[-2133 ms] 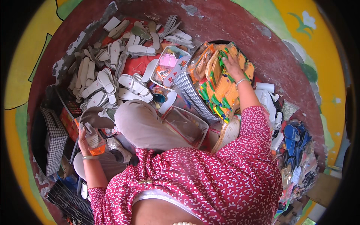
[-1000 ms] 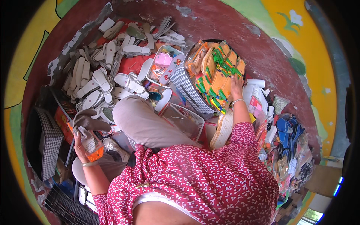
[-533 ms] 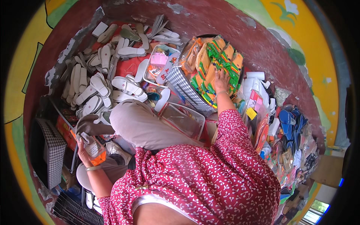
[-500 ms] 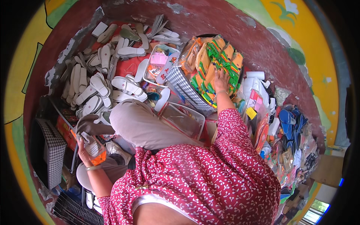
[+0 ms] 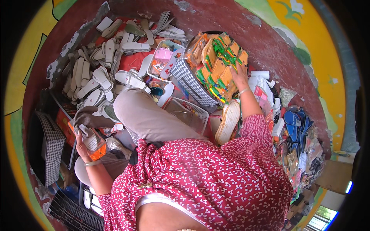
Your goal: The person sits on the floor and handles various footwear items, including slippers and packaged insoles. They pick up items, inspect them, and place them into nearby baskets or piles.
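At the left, my left hand (image 5: 81, 149) is closed on the edge of a clear and orange plastic packet (image 5: 98, 151), with a grey-white piece at its top. A grey-brown cloth-like piece (image 5: 92, 117) lies just beyond it. My right hand (image 5: 239, 78) rests with fingers extended on the right side of a heap of tan pieces with green, yellow and red trim (image 5: 225, 57). That heap fills a black-and-white houndstooth box (image 5: 191, 84). Beside my right forearm stands a pale, patterned pair of insole shapes (image 5: 228, 122).
White insoles (image 5: 102, 77) are piled at the far left. A white basket of small packets (image 5: 168, 49) and another white basket (image 5: 198, 113) stand near my knee. Blue slippers (image 5: 295, 123) and wrapped goods lie at right. A second houndstooth box (image 5: 54, 154) is tipped at left.
My right hand has shifted right and slightly back across the heap. The pale insole shapes now show beside my forearm. My left hand keeps the packet, slightly lower and left.
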A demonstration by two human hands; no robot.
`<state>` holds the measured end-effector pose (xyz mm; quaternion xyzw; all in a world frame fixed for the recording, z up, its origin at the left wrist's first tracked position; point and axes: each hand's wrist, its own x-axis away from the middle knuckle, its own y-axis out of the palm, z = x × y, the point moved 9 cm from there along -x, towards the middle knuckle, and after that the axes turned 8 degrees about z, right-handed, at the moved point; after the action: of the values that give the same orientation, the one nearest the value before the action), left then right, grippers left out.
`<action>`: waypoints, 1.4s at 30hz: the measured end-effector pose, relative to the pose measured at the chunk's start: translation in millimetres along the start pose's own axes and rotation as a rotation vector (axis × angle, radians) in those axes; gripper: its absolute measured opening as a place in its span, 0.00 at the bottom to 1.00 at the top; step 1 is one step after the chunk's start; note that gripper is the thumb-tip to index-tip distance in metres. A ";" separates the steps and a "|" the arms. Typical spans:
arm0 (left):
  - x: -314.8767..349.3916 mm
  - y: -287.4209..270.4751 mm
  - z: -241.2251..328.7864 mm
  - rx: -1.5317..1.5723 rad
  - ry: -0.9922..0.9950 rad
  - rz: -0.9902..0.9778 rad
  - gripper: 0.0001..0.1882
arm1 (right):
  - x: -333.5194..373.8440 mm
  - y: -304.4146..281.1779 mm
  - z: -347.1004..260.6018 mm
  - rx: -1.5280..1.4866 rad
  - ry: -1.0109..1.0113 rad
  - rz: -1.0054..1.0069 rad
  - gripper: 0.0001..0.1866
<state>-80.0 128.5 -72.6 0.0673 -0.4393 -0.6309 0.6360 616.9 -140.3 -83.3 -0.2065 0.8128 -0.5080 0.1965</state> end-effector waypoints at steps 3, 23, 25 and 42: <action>9.9 13.4 -1.3 -0.021 -0.039 -0.057 0.18 | 61.0 -4.9 -34.4 0.197 -0.283 -0.080 0.46; 16.2 15.5 11.3 -0.054 0.095 -0.038 0.18 | 97.1 44.4 -1.4 0.022 -0.092 -0.197 0.53; 14.6 9.2 9.2 -0.022 0.032 -0.060 0.18 | 92.7 34.4 -6.1 0.199 -0.063 -0.238 0.52; 26.2 12.6 9.3 0.016 0.100 0.023 0.17 | -39.8 103.0 -89.6 0.071 -0.020 -0.244 0.41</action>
<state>-81.4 112.7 -46.5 0.0989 -0.4125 -0.6159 0.6639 588.7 -11.3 -135.9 -0.3018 0.7612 -0.5545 0.1486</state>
